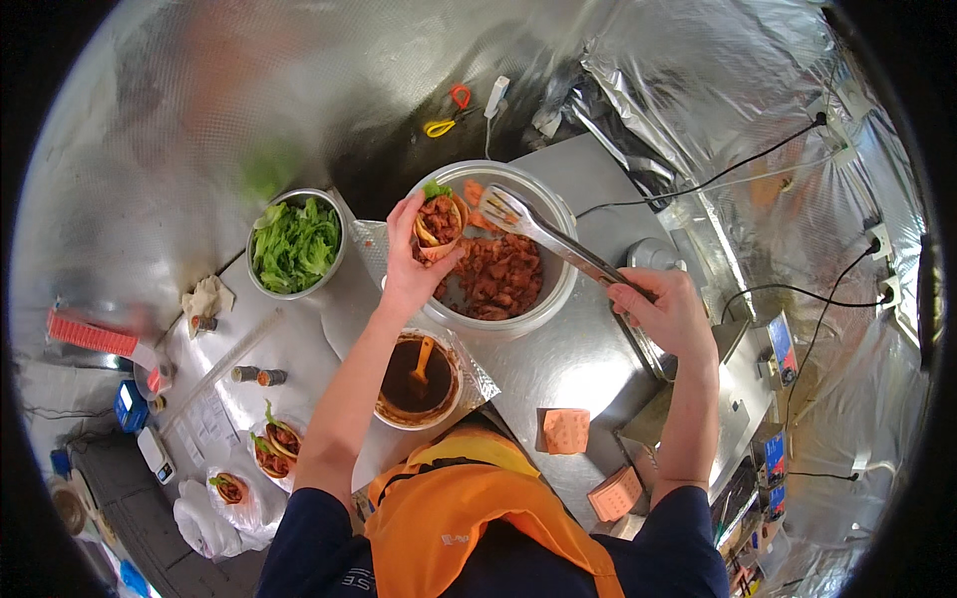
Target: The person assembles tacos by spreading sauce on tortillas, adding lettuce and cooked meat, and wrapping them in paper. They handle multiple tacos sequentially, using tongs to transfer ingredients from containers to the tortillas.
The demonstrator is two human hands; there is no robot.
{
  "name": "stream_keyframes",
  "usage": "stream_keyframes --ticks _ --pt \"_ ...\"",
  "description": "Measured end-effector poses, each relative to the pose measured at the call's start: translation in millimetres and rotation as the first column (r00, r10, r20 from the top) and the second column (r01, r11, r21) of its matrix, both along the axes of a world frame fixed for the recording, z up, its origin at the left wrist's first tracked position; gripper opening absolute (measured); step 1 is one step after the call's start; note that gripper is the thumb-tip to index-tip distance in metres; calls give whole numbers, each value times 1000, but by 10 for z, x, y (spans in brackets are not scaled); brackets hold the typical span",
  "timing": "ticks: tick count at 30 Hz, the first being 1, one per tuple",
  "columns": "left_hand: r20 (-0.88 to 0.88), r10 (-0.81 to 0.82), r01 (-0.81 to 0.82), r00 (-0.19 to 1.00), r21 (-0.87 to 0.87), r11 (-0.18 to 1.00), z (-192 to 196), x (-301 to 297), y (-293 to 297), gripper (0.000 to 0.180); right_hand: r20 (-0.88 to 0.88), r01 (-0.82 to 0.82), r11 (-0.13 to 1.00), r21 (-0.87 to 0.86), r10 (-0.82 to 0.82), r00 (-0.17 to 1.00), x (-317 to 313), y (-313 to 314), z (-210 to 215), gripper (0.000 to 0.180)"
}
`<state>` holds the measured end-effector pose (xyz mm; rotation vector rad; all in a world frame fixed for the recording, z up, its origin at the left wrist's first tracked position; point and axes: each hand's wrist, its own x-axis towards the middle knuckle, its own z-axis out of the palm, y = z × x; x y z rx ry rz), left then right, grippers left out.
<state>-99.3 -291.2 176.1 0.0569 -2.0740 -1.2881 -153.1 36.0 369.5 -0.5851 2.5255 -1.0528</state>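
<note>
My left hand (414,261) is wrapped round a filled wrap (439,221) with meat pieces and a bit of lettuce showing at its open top. It holds the wrap over the left side of a large round metal bowl (558,224). Chopped reddish-brown meat (498,277) lies in that bowl. My right hand (663,309) grips metal serving tongs (558,239) by the handle end. The tongs' slotted head reaches over the bowl, close to the wrap's right side. Whether any meat sits between the tong tips I cannot tell.
Left stands a metal bowl of lettuce (295,244). Nearer me is a bowl of brown sauce (404,409) with an orange brush (423,361). Finished wraps (277,448) sit at lower left. Stacked paper pockets (566,431) lie on the right; scissors (449,112) hang beyond.
</note>
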Motion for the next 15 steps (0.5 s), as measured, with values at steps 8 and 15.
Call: stream_keyframes --ticks 8,15 --pt "-64 -71 77 995 108 991 -26 -17 154 104 -370 -161 968 191 223 902 222 -343 144 27" --pt "-94 -118 135 989 211 968 -64 -51 309 103 -505 -203 958 202 279 817 293 -422 -124 24"
